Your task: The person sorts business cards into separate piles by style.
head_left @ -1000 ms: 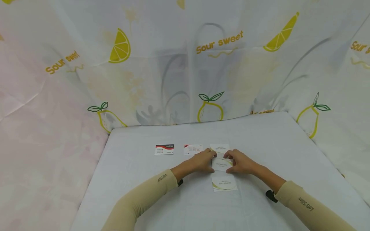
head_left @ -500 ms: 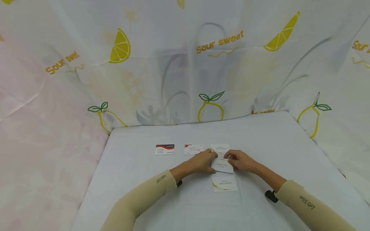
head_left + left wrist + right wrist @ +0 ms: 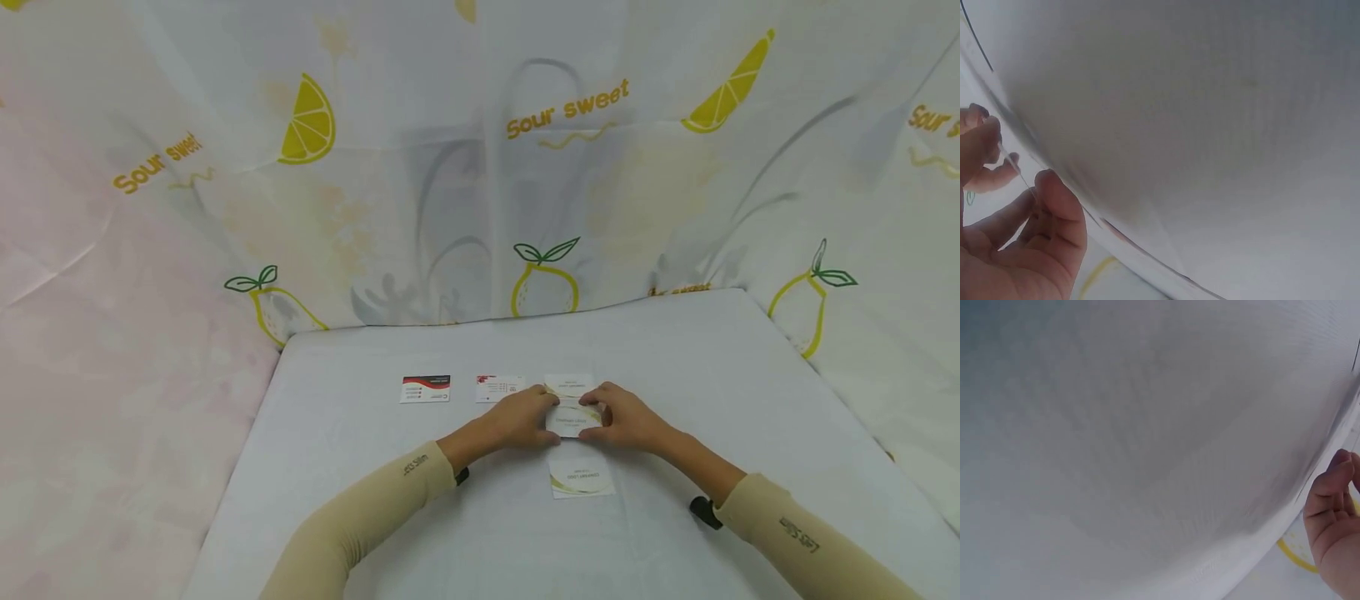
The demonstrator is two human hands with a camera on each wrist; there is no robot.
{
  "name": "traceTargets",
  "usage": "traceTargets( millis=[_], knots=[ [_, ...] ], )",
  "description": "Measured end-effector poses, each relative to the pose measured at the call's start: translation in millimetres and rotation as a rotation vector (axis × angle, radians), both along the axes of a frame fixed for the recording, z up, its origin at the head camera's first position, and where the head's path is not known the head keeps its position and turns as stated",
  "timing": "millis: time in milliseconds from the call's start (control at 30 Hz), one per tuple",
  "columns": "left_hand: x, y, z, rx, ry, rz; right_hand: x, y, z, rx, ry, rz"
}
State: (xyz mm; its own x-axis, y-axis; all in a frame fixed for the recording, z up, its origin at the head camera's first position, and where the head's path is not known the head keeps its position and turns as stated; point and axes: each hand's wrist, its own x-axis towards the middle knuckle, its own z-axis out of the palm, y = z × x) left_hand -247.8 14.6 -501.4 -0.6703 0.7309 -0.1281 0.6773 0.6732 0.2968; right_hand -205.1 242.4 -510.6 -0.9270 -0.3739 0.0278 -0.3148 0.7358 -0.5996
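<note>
Between my two hands is a white business card (image 3: 573,422) with gold curves and small print. My left hand (image 3: 519,418) pinches its left edge with thumb and fingers, and my right hand (image 3: 628,418) grips the right edge. In the left wrist view the card appears edge-on as a thin line beside the left thumb (image 3: 1060,197). The right wrist view shows only part of the right hand (image 3: 1335,519); no card can be made out there. A similar card (image 3: 570,381) lies just beyond, partly covered, and another (image 3: 582,479) lies on the near side.
To the left lie a card with a red and black band (image 3: 425,389) and a white card with red marks (image 3: 498,387), close to the left hand. All rest on a white-covered table (image 3: 360,500). A lemon-printed curtain (image 3: 420,208) stands behind the table.
The held card has shifted slightly away from me, towards the far card. My right thumb, off the card's near corner half a second ago, is back at its right edge.
</note>
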Motion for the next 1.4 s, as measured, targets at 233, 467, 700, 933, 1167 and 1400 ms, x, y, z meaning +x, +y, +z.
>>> traceTargets(
  millis=[233, 467, 700, 933, 1167, 1400],
  knots=[
    [-2.0, -1.4, -1.6, -0.019, -0.022, 0.014, 2.7, -0.6, 3.9, 0.078, 0.044, 0.042],
    [-6.1, 2.0, 0.5, -0.058, 0.021, 0.023, -1.4, -0.9, 4.6, 0.089, 0.067, 0.018],
    [-15.9, 8.4, 1.5, -0.093, 0.058, 0.05, -12.5, 1.8, 4.7, 0.093, 0.081, -0.014],
    [-30.2, 14.6, 3.2, -0.09, 0.084, 0.084, -28.4, 2.7, 9.7, 0.089, 0.086, -0.023],
    [-47.8, 25.2, 9.6, -0.139, 0.067, 0.117, -49.7, 6.4, 11.9, 0.125, 0.051, -0.029],
    [-54.1, 31.0, 7.3, -0.198, 0.028, 0.117, -55.6, 5.9, 11.0, 0.126, -0.014, -0.025]
  ],
)
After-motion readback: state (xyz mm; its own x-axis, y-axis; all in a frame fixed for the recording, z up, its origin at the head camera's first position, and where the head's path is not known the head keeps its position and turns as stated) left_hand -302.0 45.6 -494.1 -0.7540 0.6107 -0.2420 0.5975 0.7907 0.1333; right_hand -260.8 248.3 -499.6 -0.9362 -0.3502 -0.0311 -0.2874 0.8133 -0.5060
